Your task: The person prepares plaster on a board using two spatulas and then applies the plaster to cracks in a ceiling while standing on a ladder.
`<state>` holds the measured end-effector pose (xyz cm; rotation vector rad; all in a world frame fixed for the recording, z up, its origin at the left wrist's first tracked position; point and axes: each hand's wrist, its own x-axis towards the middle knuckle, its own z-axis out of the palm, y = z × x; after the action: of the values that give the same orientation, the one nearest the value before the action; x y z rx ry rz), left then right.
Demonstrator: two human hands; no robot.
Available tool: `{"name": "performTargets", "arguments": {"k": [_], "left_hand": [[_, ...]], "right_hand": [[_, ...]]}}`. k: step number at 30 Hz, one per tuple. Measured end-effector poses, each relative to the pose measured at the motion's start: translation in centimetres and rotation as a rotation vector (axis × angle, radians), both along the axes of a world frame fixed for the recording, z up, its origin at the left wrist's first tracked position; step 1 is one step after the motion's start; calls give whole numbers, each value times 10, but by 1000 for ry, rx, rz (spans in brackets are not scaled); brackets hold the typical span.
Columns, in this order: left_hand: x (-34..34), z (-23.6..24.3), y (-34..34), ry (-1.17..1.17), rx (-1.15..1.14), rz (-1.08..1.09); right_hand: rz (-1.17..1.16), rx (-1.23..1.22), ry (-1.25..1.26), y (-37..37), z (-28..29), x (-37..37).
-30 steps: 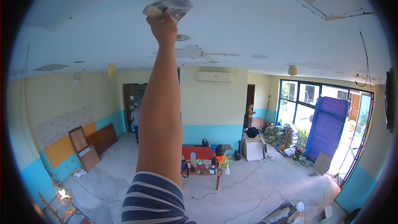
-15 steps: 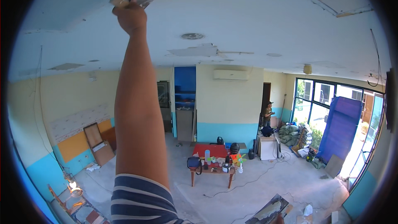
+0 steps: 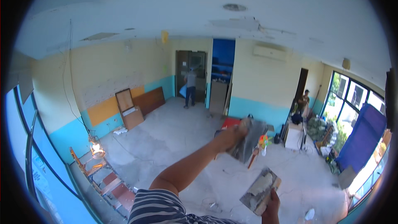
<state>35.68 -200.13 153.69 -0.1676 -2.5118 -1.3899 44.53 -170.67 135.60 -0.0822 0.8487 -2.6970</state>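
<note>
My left arm, in a striped sleeve, stretches forward and right across the middle. My left hand (image 3: 237,135) is closed on a wide putty knife (image 3: 250,143), whose grey flat blade is blurred by motion. Lower right, my right hand (image 3: 271,205) grips the wooden edge of a second wide putty knife (image 3: 253,197), held flat. A lump of pale putty (image 3: 262,184) lies on that blade. The left hand's blade is above and left of the right hand's, apart from it.
A red-topped table (image 3: 229,122) stands partly hidden behind my left hand. One person (image 3: 190,87) is at the far door, another (image 3: 304,99) by the right doorway. A lit lamp (image 3: 97,151) and timber frame (image 3: 91,170) are lower left. Sacks (image 3: 317,128) lie near the windows.
My left hand has come down from the ceiling with its putty knife, toward the right hand's. The right hand's putty knife has risen farther into view. The view has turned left.
</note>
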Motion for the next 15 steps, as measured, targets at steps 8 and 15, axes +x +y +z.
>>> {"name": "performTargets", "arguments": {"k": [8, 15], "left_hand": [[47, -132, 0, -489, 286, -146], [80, -121, -34, -491, -58, 85]], "right_hand": [[203, 22, -182, -44, 7, -18], [206, -51, -109, -39, -9, -22]]}}
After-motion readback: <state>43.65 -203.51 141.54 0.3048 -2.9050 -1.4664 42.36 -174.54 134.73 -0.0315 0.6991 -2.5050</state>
